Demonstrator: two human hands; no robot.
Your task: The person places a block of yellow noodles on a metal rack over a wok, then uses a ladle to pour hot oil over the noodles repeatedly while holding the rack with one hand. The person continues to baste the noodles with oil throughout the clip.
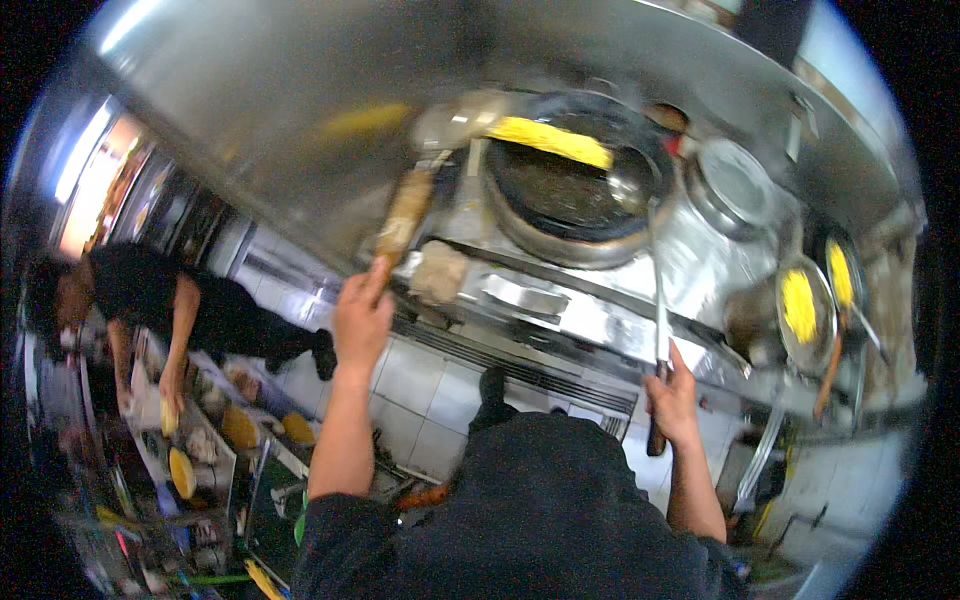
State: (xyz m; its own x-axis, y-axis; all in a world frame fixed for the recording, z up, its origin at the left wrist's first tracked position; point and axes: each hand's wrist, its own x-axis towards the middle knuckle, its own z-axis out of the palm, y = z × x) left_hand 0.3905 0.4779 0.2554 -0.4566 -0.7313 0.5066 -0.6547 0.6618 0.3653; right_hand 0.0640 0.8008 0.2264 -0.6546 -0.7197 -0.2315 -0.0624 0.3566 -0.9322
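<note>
My left hand (364, 319) grips the wooden handle of a round-headed utensil (459, 124), whose blurred head is at the wok's left rim. In my right hand (673, 394) is the dark handle of a long metal ladle (630, 180), its bowl inside the dark wok (562, 196). A long yellow piece of food (551, 141), perhaps egg, lies across the upper part of the wok, from the left rim to the ladle's bowl. Whether it rests on the left utensil's edge, I cannot tell.
Right of the wok stands a lidded metal pot (731, 184). Farther right, two round strainers or pans (817, 352) hold yellow food. A folded cloth (439, 271) lies on the stove's front edge. At left, a co-worker (180, 300) bends over a counter with containers.
</note>
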